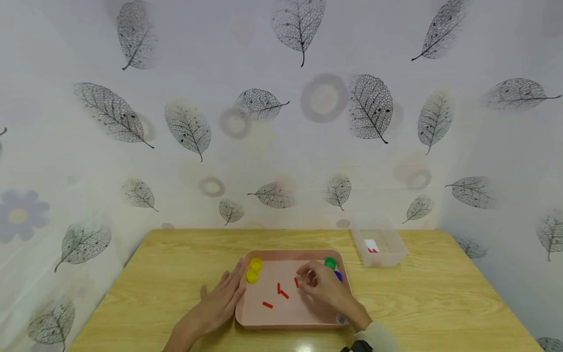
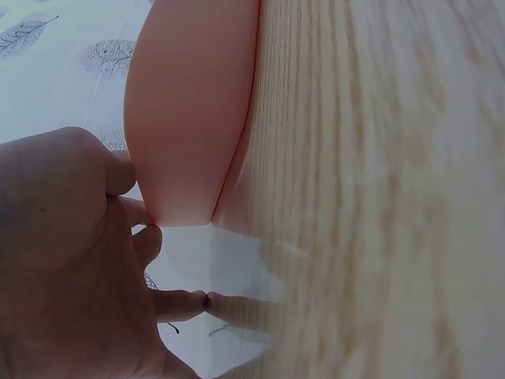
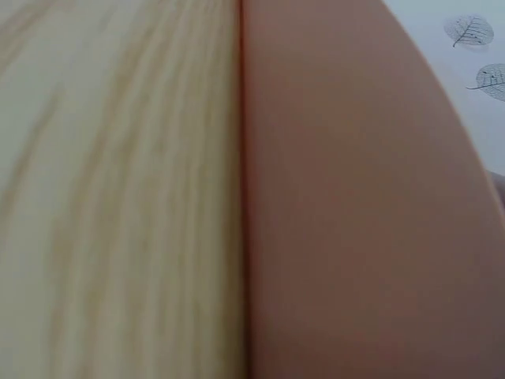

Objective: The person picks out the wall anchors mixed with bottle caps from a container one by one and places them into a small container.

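A pink tray (image 1: 264, 320) lies on the table. My left hand (image 1: 218, 299), fingers extended, touches its left rim; in the left wrist view this hand (image 2: 71, 253) meets the tray's outer wall (image 2: 189, 103). Over the tray's right half, my right hand (image 1: 323, 287) pinches a small red stick (image 1: 296, 282) between thumb and fingertips. Left of it lie more red sticks, one upright in view (image 1: 278, 288), one slanting beside it (image 1: 284, 295), and another nearer the front (image 1: 267, 305). The right wrist view holds only the tray wall (image 3: 355, 197) and table, with the hand almost out of sight.
Yellow round pieces (image 1: 252, 276) sit in the tray's back left corner. A green round piece (image 1: 330, 263) and a blue one (image 1: 337, 275), partly hidden, are at the back right. Behind the tray stands a clear plastic box (image 1: 389, 258) on the wooden table (image 1: 176, 274), near the patterned wall.
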A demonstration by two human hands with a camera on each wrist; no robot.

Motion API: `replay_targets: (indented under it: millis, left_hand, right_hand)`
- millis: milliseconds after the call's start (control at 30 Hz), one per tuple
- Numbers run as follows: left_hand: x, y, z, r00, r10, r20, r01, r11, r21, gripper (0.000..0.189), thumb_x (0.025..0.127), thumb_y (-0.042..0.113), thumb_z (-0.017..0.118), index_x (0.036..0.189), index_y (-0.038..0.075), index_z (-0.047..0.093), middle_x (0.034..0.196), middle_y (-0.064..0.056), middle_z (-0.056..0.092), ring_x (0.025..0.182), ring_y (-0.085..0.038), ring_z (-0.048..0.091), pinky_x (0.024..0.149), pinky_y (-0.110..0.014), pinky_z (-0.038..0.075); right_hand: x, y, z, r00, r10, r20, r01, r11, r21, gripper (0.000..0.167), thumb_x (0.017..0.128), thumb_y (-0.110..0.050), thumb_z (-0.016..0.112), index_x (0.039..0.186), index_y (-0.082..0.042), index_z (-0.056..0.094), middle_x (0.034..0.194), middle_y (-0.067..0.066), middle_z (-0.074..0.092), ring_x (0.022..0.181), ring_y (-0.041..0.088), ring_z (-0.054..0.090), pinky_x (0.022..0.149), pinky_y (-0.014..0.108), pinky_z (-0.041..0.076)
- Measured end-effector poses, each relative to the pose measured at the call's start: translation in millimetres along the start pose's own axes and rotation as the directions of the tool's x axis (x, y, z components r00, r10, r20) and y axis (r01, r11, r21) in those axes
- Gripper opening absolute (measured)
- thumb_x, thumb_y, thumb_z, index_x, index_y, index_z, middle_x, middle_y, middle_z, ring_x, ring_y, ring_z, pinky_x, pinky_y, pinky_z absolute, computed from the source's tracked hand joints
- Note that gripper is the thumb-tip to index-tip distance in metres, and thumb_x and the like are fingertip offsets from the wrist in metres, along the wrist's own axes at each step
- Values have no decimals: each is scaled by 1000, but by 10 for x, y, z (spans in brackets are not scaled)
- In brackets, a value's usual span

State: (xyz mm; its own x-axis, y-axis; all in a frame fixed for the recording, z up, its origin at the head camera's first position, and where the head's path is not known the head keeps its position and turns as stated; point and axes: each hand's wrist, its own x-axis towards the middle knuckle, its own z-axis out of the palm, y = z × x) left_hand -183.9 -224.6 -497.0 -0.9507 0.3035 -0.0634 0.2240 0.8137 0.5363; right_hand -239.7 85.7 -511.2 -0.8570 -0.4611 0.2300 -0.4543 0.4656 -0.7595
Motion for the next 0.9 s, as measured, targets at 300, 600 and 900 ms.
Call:
replay_targets:
  millis: [300,600,900]
  left_hand:
    - [14,4,-2,1000,-1,4,1,1000,3,63,113,45,29,167,25,4,172,5,9,154,-41,20,101,-88,-1]
    - [17,11,0,1000,-1,6,1,1000,11,63,113,44,30,167,24,5,172,5,9,153,-42,21,100,-89,0]
    - [14,29,3,1000,-6,3,6,1000,23,62,113,43,30,167,23,6,172,4,8,153,-42,21,100,-89,0]
  right_hand:
    - [16,13,32,997,46,57,-43,998,-52,23,89,4,75,110,-2,67,101,3,65,87,15,59,75,24,53]
    - [45,18,45,990,87,114,-80,994,-68,22,93,-2,73,113,-5,68,103,-1,62,92,13,58,80,26,53]
    - [64,14,38,989,70,133,-60,995,-75,17,94,-4,73,111,-5,68,102,-1,61,89,12,57,78,25,53]
